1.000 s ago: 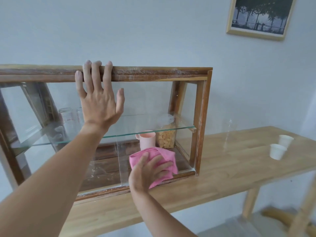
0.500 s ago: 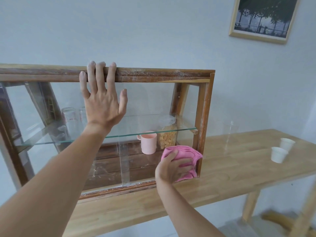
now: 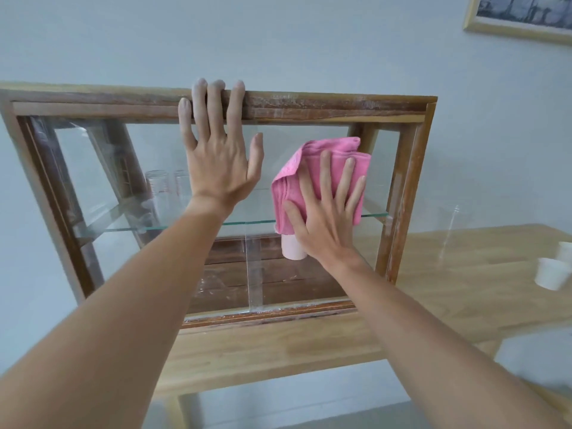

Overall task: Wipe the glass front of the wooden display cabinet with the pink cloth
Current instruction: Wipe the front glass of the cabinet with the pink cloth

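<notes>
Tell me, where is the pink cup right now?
In the head view, the pink cup stands inside the wooden display cabinet, under the glass shelf, right of centre, partly hidden behind the pink cloth and right hand.

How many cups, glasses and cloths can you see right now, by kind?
Pink cloths: 1, the pink cloth pressed flat under the right hand
Pink cups: 1, the pink cup inside the cabinet, partly hidden
Clear glasses: 2, clear glasses on the shelf
White cups: 2, white cups on the table
Total: 6
</notes>
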